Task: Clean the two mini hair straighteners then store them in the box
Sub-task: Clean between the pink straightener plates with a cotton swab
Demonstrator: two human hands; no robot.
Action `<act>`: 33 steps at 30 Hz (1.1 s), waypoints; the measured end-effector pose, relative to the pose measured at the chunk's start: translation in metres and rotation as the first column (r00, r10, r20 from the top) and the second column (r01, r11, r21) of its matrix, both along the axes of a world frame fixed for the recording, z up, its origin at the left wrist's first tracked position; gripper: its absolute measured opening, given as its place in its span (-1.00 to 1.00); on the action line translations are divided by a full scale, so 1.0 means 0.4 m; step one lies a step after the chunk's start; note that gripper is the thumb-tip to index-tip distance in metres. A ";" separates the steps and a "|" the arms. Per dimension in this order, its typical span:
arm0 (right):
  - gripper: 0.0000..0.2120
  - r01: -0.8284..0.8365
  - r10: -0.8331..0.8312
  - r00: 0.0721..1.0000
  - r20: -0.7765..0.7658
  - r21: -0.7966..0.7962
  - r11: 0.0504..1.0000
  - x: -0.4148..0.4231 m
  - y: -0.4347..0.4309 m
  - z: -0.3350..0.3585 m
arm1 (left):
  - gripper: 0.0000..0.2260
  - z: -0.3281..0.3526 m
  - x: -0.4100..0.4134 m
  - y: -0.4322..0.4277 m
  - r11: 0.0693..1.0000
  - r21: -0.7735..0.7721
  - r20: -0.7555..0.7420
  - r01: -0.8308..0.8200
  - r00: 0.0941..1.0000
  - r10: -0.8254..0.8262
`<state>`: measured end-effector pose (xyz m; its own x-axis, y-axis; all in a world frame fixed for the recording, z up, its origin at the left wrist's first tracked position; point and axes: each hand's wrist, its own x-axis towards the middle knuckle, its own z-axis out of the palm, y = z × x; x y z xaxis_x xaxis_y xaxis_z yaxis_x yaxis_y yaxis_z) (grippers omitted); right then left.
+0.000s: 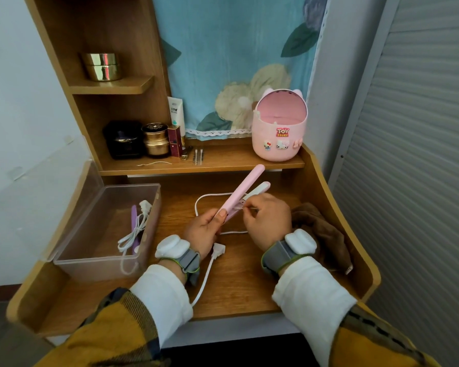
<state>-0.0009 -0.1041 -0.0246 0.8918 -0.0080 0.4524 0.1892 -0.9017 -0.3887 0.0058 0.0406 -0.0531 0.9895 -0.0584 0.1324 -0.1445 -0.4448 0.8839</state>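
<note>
Right, this is the cleaning step, and by my reckoning it's the second straightener of the two. My left hand (204,231) grips the slim, glossy pink mini hair straightener (245,189) round its hinge end, thumb on top. It holds it up off the wooden worktop (244,282), tips angled away toward the shelf. The two arms stand sprung apart, with the pale inner plate showing on the lower one.

My right hand (268,221) is pinched, thumb and forefinger together, on a thin stick (251,207) poked into the gap near the hinge. It's probably a cotton swab, though it's too small here to be sure. So it's crevice work, down in the narrow groove beside the plate.

The purple mini hair straightener (133,221) lies in the clear plastic box (101,258) on my left, its own lead bundled loosely with it. That one I judge done.

The pink one's white cord (204,282) trails limp and rubbery across the worktop, with a flat white plug (219,249) lying just by my left wrist. A brown fuzzy cloth (321,234) sits crumpled at my right, and its soft pile should suit the smooth shell.

Next, I reckon, I draw the stick along the groove with light pressure, since anything that thin will bend. Then I let the arms close and gather the trailing cord so it doesn't snag. Last, I lay the pink one beside the purple one in the rigid, open box, which looks to have room.
</note>
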 end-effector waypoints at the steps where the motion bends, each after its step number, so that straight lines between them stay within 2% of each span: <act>1: -0.84 -0.001 0.001 1.000 0.000 -0.019 1.000 0.001 0.002 0.007 | -0.76 0.001 -0.001 0.001 1.000 -0.006 -0.005 0.003 1.000 -0.003; 4: -0.81 0.054 -0.054 0.999 0.009 -0.066 0.996 0.005 -0.001 0.028 | -0.77 0.002 -0.005 0.001 1.000 -0.022 -0.027 0.002 1.000 -0.003; 9: -0.83 -0.132 0.124 0.988 -0.092 -0.087 0.987 0.002 0.022 0.040 | -0.79 0.005 -0.007 0.002 0.997 -0.075 -0.054 0.008 0.998 -0.012; 13: -0.79 -0.017 -0.002 0.993 -0.115 -0.169 0.985 0.006 0.001 0.081 | -0.79 0.003 -0.008 -0.003 0.999 -0.041 -0.040 0.011 0.999 -0.013; 17: -0.75 -0.019 -0.104 0.929 -0.356 -0.325 0.946 0.027 0.015 0.123 | -0.80 0.003 -0.004 -0.004 1.000 0.018 -0.038 0.012 0.999 -0.012; 18: -0.73 -0.009 -0.132 0.909 -0.395 -0.335 0.942 0.039 0.017 0.126 | -0.80 0.001 -0.004 -0.003 1.000 0.012 -0.035 0.009 0.999 -0.009; 20: -0.68 -0.123 -0.070 0.856 -0.512 -0.334 0.935 0.058 0.006 0.117 | -0.82 0.001 -0.005 -0.002 1.000 -0.006 -0.033 0.014 0.999 -0.014; 21: -0.68 -0.078 -0.078 0.834 -0.546 -0.256 0.964 0.058 0.007 0.128 | -0.83 0.001 -0.006 -0.003 1.000 -0.015 -0.037 0.018 0.999 -0.019; 23: -0.74 -0.015 -0.056 0.841 -0.538 -0.128 0.992 0.076 0.013 0.148 | -0.85 0.003 -0.006 -0.002 0.999 -0.025 -0.044 0.023 0.999 -0.024; 24: -0.77 0.003 -0.078 0.871 -0.486 -0.154 0.988 0.068 0.020 0.165 | -0.86 0.004 -0.006 -0.002 0.999 -0.024 -0.043 0.025 0.999 -0.026; 26: -0.83 -0.088 0.016 0.924 -0.383 -0.173 0.981 0.041 0.007 0.156 | -0.84 0.004 -0.007 -0.002 0.999 -0.011 -0.040 0.032 0.999 -0.033; 27: -0.84 -0.125 0.071 0.934 -0.351 -0.133 0.983 0.029 0.002 0.150 | -0.84 0.004 -0.007 -0.003 0.999 -0.014 -0.039 0.035 0.999 -0.036; 31: -0.82 -0.208 0.116 0.870 -0.479 -0.145 0.967 0.034 0.014 0.150 | -0.83 0.010 -0.014 -0.003 0.997 -0.070 -0.054 0.039 0.998 -0.043; 33: -0.82 -0.168 0.108 0.896 -0.431 -0.102 0.980 0.038 0.007 0.141 | -0.81 0.015 -0.019 -0.005 0.989 -0.149 -0.079 0.008 0.997 -0.020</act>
<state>0.0142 -0.1011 0.0317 0.9864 0.1629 0.0218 0.1606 -0.9275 -0.3377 -0.0019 0.0386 -0.0469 0.9965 -0.0579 0.0605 -0.0754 -0.3064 0.9489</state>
